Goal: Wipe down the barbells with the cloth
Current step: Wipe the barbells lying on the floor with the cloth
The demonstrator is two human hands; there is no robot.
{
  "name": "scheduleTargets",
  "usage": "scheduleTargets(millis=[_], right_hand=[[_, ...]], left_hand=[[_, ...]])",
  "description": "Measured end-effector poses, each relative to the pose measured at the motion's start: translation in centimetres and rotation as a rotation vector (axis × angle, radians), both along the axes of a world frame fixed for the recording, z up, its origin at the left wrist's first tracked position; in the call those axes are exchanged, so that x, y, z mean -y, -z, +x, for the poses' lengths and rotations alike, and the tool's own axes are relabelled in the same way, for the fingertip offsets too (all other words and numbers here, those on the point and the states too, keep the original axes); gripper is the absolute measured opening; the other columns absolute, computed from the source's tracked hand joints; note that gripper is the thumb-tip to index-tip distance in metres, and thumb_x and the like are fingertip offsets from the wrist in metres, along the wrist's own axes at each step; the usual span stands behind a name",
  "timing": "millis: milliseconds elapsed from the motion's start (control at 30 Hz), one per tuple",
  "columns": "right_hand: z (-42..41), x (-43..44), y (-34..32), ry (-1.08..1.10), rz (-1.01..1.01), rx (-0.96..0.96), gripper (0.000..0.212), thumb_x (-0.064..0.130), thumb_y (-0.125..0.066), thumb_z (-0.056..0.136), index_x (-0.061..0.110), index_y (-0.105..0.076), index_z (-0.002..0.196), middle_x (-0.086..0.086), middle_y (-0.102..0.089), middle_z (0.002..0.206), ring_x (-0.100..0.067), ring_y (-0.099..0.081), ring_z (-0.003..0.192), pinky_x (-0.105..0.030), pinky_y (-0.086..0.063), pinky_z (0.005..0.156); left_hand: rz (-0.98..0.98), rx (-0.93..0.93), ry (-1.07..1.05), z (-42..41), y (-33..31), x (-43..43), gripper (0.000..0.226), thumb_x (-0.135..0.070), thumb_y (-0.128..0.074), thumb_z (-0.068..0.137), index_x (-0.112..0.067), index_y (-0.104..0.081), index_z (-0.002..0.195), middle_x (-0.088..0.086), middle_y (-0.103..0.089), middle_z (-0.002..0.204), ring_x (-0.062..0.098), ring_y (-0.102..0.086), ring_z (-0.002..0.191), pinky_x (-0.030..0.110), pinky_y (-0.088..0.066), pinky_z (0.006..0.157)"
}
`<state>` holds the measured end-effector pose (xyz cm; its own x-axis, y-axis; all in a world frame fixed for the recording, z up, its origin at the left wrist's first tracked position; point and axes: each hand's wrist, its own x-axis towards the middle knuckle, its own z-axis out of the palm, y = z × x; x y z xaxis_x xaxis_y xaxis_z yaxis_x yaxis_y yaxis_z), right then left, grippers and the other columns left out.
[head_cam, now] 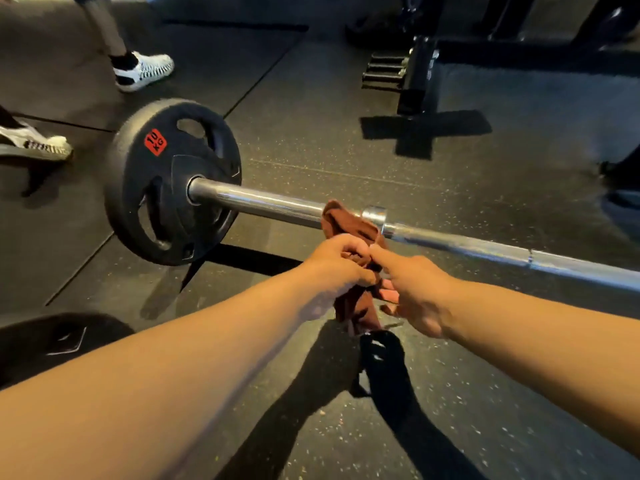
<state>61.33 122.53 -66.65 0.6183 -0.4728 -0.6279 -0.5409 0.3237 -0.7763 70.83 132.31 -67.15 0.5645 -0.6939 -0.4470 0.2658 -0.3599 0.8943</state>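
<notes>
Brown cloth [348, 223] loops over the barbell [270, 202] sleeve beside its collar, right of the 10 kg plate [166, 181]. Its near ends are gripped by the left hand [337, 263] and right hand [415, 292]. Uneven pulling could drag it off or roll the barbell.

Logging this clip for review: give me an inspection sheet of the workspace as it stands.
Surface: dark speckled rubber floor, mat seams visible.
Job's things: barbell rests on its 10 KG plate; brown cloth draped over the bar beside the collar.
Clutter: second plate at lower left.
Grippers: left hand and right hand both hold the cloth below the bar.
Cables: nothing seen.
Surroundings: another person's shoes at upper left; black rack behind.
</notes>
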Motion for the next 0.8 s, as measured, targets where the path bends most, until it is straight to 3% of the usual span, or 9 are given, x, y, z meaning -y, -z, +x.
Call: scheduleTargets(millis=[133,300,400,500,533,600,667,733,800], right_hand=[[-1.3,2.9,-0.2,0.096,-0.021,0.003,0.027,0.024,-0.05,0.107,0.011,-0.071,0.117,-0.012,-0.077,0.1,-0.024,-0.072,0.078,-0.034,-0.057,0.064],[-3.0,4.5,-1.4,0.065,0.08,0.045,0.037,0.01,-0.035,0.105,0.012,-0.072,0.11,-0.006,-0.076,0.089,-0.021,-0.072,0.072,-0.034,-0.06,0.064],[-4.0,4.6,-1.7,0.062,0.131,0.111,0.021,0.013,-0.048,0.102,0.009,-0.068,0.108,-0.011,-0.07,0.094,-0.023,-0.069,0.079,-0.042,-0.061,0.078],[-4.8,4.5,-1.8,-0.062,0.073,0.098,0.007,0.005,-0.063,0.091,0.007,-0.066,0.096,-0.016,-0.063,0.093,-0.025,-0.064,0.083,-0.039,-0.054,0.073],[-4.7,4.5,-1.8,-0.068,0.061,0.1,0.011,-0.001,-0.062,0.088,0.007,-0.064,0.095,-0.016,-0.06,0.093,-0.027,-0.061,0.085,-0.041,-0.052,0.075],[-4.2,4.4,-2.2,-0.064,0.07,0.127,0.016,-0.005,-0.057,0.089,0.007,-0.064,0.096,-0.017,-0.061,0.092,-0.029,-0.061,0.086,-0.043,-0.052,0.078],[-3.5,4.3,-2.4,-0.102,0.046,0.134,0.017,-0.003,-0.052,0.095,0.008,-0.065,0.093,-0.016,-0.065,0.087,-0.025,-0.066,0.079,-0.037,-0.053,0.072],[-3.2,3.9,-2.3,-0.148,0.002,0.118,0.02,0.001,-0.047,0.102,0.009,-0.064,0.096,-0.013,-0.065,0.082,-0.019,-0.066,0.069,-0.032,-0.055,0.064],[-3.5,3.2,-1.9,-0.219,-0.105,0.048,0.016,0.013,-0.043,0.108,0.014,-0.059,0.111,-0.014,-0.067,0.092,-0.022,-0.068,0.074,-0.042,-0.06,0.068]], left_hand=[[-0.066,-0.077,0.001,-2.2,-1.3,0.6,0.025,0.008,-0.065,0.089,-0.017,-0.065,0.089,0.002,-0.066,0.079,0.018,-0.063,0.078,0.029,-0.045,0.07],[-0.079,-0.033,-0.108,-2.8,-1.2,0.3,0.039,0.017,-0.055,0.084,-0.021,-0.064,0.089,0.005,-0.067,0.09,0.025,-0.061,0.09,0.033,-0.038,0.069],[-0.096,-0.081,-0.179,-3.2,-1.0,0.0,0.041,0.017,-0.055,0.082,-0.022,-0.064,0.092,0.009,-0.066,0.098,0.025,-0.06,0.089,0.031,-0.04,0.066],[-0.092,-0.196,-0.288,-3.4,-0.8,-0.3,0.032,0.009,-0.064,0.087,-0.018,-0.064,0.105,0.006,-0.07,0.094,0.022,-0.064,0.083,0.029,-0.048,0.067],[-0.065,-0.258,-0.311,-3.4,-0.7,-0.6,0.025,0.003,-0.066,0.09,-0.014,-0.064,0.107,0.005,-0.073,0.092,0.022,-0.067,0.084,0.031,-0.052,0.07],[0.072,-0.353,-0.192,-3.5,-0.8,-1.7,0.014,-0.014,-0.067,0.096,-0.01,-0.07,0.109,0.007,-0.078,0.094,0.022,-0.073,0.088,0.034,-0.058,0.076],[0.242,-0.367,0.003,-3.5,-0.6,-3.0,0.021,-0.028,-0.062,0.1,-0.012,-0.073,0.109,0.004,-0.078,0.098,0.017,-0.074,0.083,0.028,-0.06,0.07],[0.272,-0.346,0.069,-3.6,-0.6,-4.4,0.021,-0.028,-0.054,0.105,-0.016,-0.072,0.106,0.0,-0.077,0.093,0.012,-0.071,0.078,0.023,-0.058,0.064],[0.229,-0.313,0.038,-3.5,-0.6,-5.7,0.026,-0.024,-0.045,0.107,-0.019,-0.069,0.096,0.005,-0.074,0.087,0.017,-0.069,0.078,0.027,-0.058,0.068]])
